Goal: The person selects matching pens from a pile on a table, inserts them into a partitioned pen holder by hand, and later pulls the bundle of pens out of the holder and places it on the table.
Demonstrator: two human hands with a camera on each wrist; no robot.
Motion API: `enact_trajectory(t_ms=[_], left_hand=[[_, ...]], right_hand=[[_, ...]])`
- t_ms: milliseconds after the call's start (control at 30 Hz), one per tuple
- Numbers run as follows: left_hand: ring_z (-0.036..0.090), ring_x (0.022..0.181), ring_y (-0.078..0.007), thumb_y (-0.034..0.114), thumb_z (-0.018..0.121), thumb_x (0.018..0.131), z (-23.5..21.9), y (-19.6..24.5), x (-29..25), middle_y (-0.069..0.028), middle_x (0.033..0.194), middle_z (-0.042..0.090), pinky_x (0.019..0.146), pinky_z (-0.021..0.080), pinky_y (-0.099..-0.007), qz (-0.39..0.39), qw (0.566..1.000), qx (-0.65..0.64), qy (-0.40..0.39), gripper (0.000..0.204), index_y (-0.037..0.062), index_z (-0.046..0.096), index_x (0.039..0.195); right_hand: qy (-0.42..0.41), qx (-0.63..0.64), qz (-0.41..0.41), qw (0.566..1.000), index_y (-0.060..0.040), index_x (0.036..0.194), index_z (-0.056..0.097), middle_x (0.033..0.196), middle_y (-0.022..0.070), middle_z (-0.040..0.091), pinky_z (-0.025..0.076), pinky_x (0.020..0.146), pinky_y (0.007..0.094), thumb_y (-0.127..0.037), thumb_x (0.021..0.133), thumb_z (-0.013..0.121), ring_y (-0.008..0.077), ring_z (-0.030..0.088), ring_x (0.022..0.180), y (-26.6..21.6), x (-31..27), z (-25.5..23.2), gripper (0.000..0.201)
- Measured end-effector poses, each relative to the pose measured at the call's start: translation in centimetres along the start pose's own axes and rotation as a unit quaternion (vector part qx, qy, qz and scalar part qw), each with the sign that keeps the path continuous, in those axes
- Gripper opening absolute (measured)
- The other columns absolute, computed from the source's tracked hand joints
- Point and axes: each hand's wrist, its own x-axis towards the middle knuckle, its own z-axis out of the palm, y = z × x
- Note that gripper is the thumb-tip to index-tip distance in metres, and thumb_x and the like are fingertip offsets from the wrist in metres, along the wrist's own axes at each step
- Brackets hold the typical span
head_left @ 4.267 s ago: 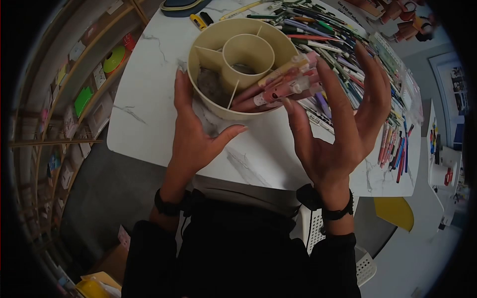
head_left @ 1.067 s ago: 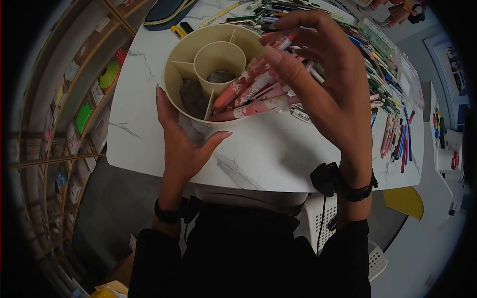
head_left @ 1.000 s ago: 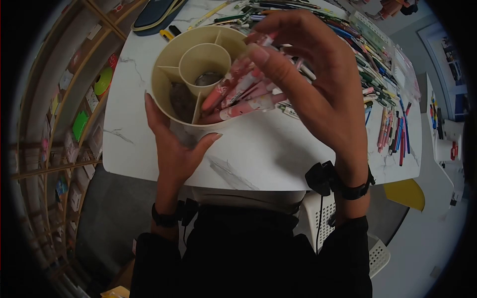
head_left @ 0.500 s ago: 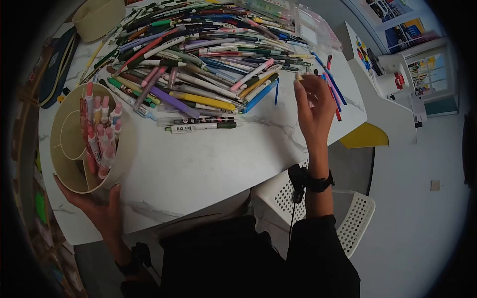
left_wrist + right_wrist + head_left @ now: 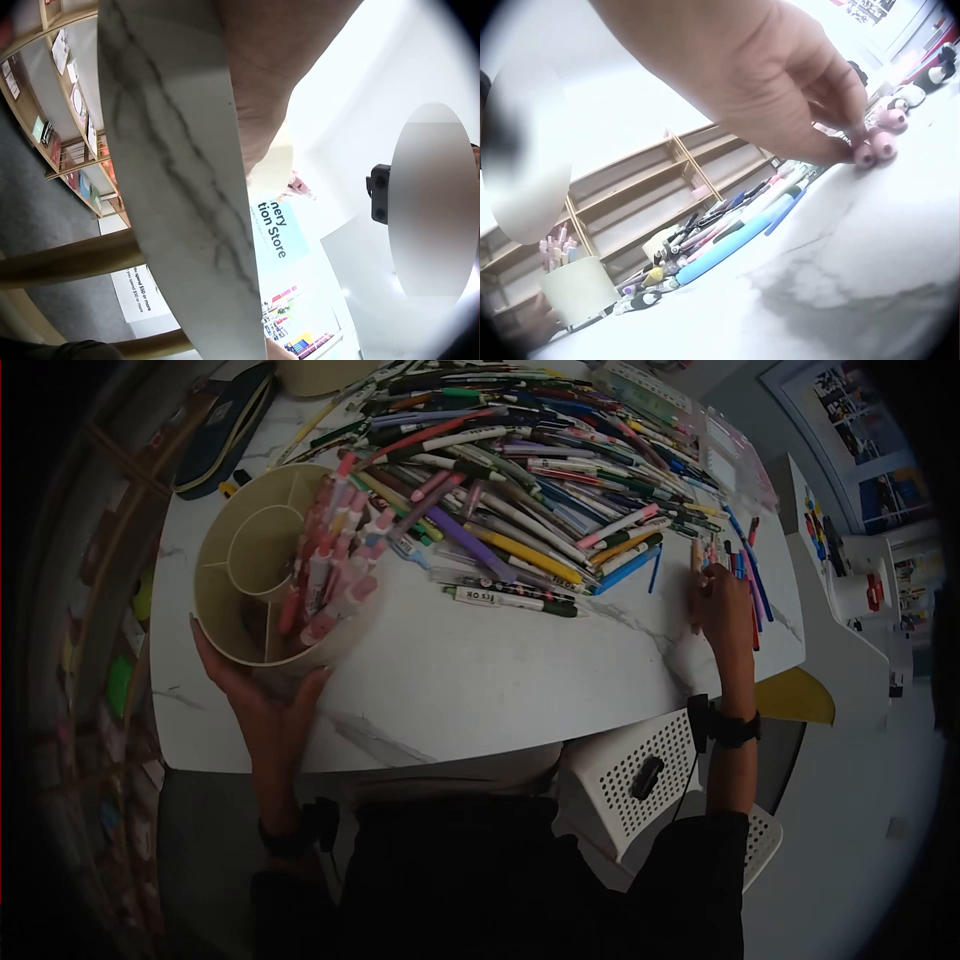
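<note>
A cream round pen organizer with dividers and a central cup stands at the table's left. Pink pens lean upright in its right compartment. My left hand rests against its near side, fingers along the wall and thumb spread; in the left wrist view the tabletop hides most of that hand. At the table's right, my right hand reaches down to a small row of pens. The right wrist view shows its thumb and fingertips pinching pink pens lying on the table, their round ends toward the camera.
A large heap of mixed pens spreads across the back. Nearby are a dark zip pencil case, a second cream container and clear plastic packs. A white perforated chair stands at the front edge.
My right hand has left the pink pens in the organizer, moved right and come down on the small row of pens. My left hand stays at the organizer. The head view has swung right.
</note>
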Motion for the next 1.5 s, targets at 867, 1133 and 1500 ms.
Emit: enact_trajectory(t_ms=[867,1133,1500], left_hand=[[0.036,0.134,-0.0338,0.007,0.083,0.065,-0.6,-0.7,0.5,-0.0257,0.149,0.023,0.109,0.035,-0.0437,0.014,0.999,-0.006,-0.035,0.127,0.0042,-0.012,0.149],[0.034,0.136,-0.0352,0.007,0.084,0.065,-0.7,-0.6,0.6,-0.0273,0.149,0.020,0.109,0.034,-0.0445,0.037,0.999,0.011,-0.038,0.126,0.0039,-0.011,0.148],[0.028,0.139,-0.0392,0.021,0.087,0.065,-0.6,-0.9,0.5,-0.0287,0.150,0.017,0.112,0.029,-0.0465,0.046,0.998,-0.006,-0.035,0.127,-0.0001,-0.007,0.148]], right_hand=[[-0.048,0.638,0.037,0.768,-0.0063,0.152,0.018,0.081,0.0050,0.054,0.043,0.046,0.0211,-0.004,0.083,0.050,0.0101,0.044,0.048,-6.2,-5.4,-1.8,0.076],[0.003,0.862,-0.104,0.496,-0.0044,0.150,0.018,0.079,0.0053,0.050,0.046,0.061,0.0200,-0.002,0.089,0.051,0.0101,0.049,0.065,-9.9,-3.7,-3.0,0.070],[0.117,0.574,-0.364,0.724,-0.0078,0.152,0.007,0.093,0.0097,0.060,0.053,0.063,0.0269,0.000,0.082,0.065,0.0127,0.059,0.074,-26.7,-8.0,-1.1,0.091]])
